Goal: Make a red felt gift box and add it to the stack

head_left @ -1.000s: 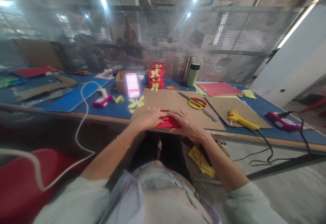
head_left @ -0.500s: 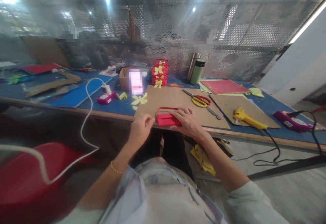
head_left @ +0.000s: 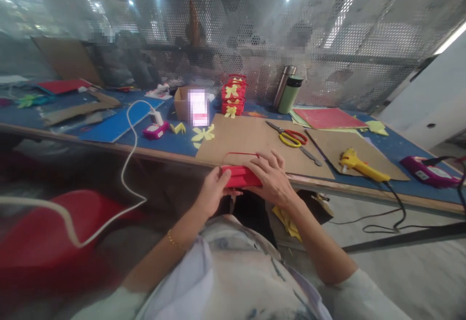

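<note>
A small red paper box [head_left: 241, 176] with a thin looped handle is between my two hands at the table's front edge. My left hand [head_left: 215, 187] is closed on its left end, the thumb on top and fingers beneath. Around the right end wraps my right hand [head_left: 270, 178], its fingers lying over the upper side. Behind the box lies a brown cardboard sheet [head_left: 242, 133]. Scissors [head_left: 291, 136] with red and yellow handles rest on it, beside a grey blade-like tool [head_left: 311, 156]. Cut yellow paper pieces [head_left: 204, 133] are at the sheet's left.
Stacked red boxes with yellow bows [head_left: 233, 97] stand at the back, near a lit phone [head_left: 198, 107]. A green bottle [head_left: 290, 95] and a steel flask [head_left: 284, 84] stand right of them. A yellow glue gun [head_left: 364, 165] with its cord lies at right. A white cable [head_left: 125, 176] hangs left.
My left hand has moved onto the box's left end and gripped it. The box has come slightly nearer to me and tilted, with my right hand still on it.
</note>
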Available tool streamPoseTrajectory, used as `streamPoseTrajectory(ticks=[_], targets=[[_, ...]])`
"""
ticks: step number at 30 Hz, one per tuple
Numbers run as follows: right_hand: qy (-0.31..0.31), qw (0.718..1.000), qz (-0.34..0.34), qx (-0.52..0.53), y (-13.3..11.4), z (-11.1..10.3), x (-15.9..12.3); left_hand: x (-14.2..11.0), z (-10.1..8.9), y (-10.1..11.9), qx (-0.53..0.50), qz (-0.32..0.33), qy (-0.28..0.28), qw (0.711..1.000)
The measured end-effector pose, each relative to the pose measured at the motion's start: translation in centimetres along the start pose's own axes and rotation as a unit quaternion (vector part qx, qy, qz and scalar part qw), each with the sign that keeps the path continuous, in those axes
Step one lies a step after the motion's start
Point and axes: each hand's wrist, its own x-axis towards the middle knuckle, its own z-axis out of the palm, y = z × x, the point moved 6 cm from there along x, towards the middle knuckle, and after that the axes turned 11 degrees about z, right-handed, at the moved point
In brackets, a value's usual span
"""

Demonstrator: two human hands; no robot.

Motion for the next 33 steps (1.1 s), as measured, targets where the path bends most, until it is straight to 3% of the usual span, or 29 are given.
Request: streamPoseTrajectory(ticks=[9,16,20,24,26,28,30,33], targets=[[0.152,0.983,-0.052,-0.089,-3.2,-2.7,-1.5,-1.3,1.1,2.4,-0.095,0.000,-0.023,0.995],[0.185,0.975,-0.073,-0.094,-4.1,-3.3,-2.1,-1.1,1.1,3.2,-0.079,0.045,0.018,0.996],[0.205,0.976,-0.063,-0.038,-4.6,-4.9,-2.4,-0.7,0.1,4.0,-0.077,0.058,0.043,0.994],[0.255,0.963,0.024,0.089,-3.7,-7.2,-3.0,-0.2,-1.7,5.0,-0.090,0.073,0.078,0.990],[0.218,0.956,0.092,0.176,-2.8,-6.9,-2.9,0.0,-2.5,5.3,-0.102,0.080,0.075,0.989],[0.131,0.938,0.153,0.283,-2.5,-5.3,-2.5,0.0,-3.2,5.4,-0.108,0.085,0.068,0.988],[0.032,0.890,0.201,0.408,-2.8,-3.1,-2.2,-0.1,-4.0,5.5,-0.103,0.098,0.075,0.987],[-0.071,0.787,0.250,0.560,-4.4,-0.4,-2.3,-0.6,-4.8,5.9,-0.086,0.138,0.073,0.984]])
